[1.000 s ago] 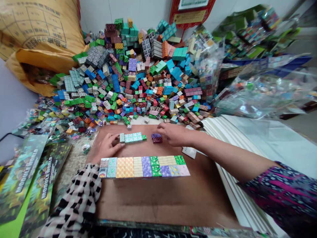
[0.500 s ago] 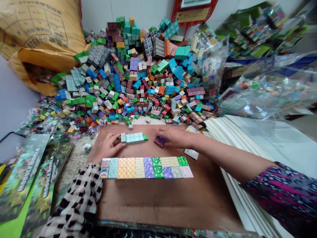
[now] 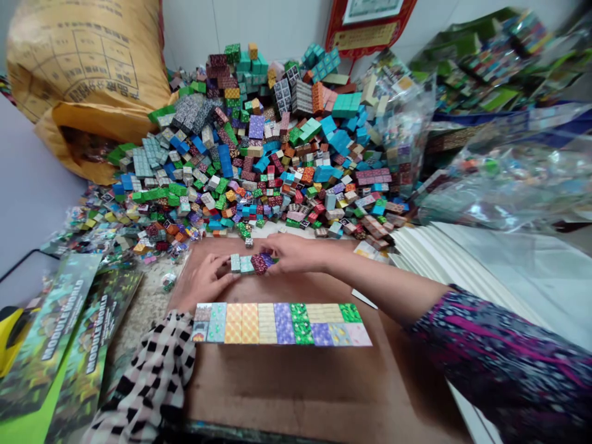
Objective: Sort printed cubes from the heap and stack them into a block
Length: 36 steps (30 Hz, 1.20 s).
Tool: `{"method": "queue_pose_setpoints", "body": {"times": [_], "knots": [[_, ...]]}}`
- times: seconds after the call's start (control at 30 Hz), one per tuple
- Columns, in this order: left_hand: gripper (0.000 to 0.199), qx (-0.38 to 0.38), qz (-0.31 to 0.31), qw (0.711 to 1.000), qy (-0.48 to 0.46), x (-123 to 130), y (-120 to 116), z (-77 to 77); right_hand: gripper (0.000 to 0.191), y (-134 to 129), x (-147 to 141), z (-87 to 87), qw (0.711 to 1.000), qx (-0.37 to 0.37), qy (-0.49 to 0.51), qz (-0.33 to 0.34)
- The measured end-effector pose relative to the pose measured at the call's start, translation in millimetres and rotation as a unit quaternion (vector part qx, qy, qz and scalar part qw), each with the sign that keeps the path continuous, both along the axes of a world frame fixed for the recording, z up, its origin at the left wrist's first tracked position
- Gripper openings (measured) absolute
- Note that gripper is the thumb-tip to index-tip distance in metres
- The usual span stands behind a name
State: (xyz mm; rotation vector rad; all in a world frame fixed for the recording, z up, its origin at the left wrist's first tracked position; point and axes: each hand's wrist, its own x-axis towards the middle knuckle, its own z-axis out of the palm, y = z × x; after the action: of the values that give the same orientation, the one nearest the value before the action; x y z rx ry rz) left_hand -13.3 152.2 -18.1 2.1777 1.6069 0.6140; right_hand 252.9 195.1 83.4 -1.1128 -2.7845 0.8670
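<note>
My left hand lies on the brown board with its fingertips against the left end of a short row of patterned cubes. My right hand comes in from the right and grips a dark red speckled block between its fingers. That block sits at the row's right end, and the fingers hide part of the row. Below both hands, a long row of coloured patterned blocks lies on the brown board, touched by neither hand.
A large heap of mixed blocks rises beyond the board, beside an open yellow sack. MODULE WORLD boxes lie at left. Clear plastic bags and white sheets lie at right.
My right hand has moved left with the dark red block, bringing it from a spot apart from the short row up to its right end. My left hand has stayed at the row's left end.
</note>
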Motion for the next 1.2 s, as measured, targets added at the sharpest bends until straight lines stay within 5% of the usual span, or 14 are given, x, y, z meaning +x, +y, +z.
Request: {"method": "queue_pose_setpoints", "body": {"times": [0.23,0.43,0.6,0.8,1.2], "knots": [[0.049,-0.020,0.008,1.000,-0.006,4.4,-3.3,5.6,0.030,15.0,-29.6,-22.4,0.989,0.124,-0.074,0.012],[0.047,-0.034,0.017,0.999,-0.013,5.4,-4.1,10.4,0.032,10.8,-35.0,-26.1,0.991,0.119,-0.056,0.007],[0.051,-0.030,0.024,0.999,-0.009,6.8,-5.7,12.1,0.054,18.6,-17.1,-22.5,0.998,0.068,-0.010,-0.002],[0.052,-0.040,0.033,0.999,-0.003,8.5,-6.6,11.8,0.029,43.2,7.0,-26.8,0.988,0.093,-0.022,-0.118],[0.053,-0.041,0.025,0.999,-0.009,7.6,-7.8,11.9,0.040,52.5,-56.3,-50.0,0.977,0.071,-0.034,-0.200]]}}
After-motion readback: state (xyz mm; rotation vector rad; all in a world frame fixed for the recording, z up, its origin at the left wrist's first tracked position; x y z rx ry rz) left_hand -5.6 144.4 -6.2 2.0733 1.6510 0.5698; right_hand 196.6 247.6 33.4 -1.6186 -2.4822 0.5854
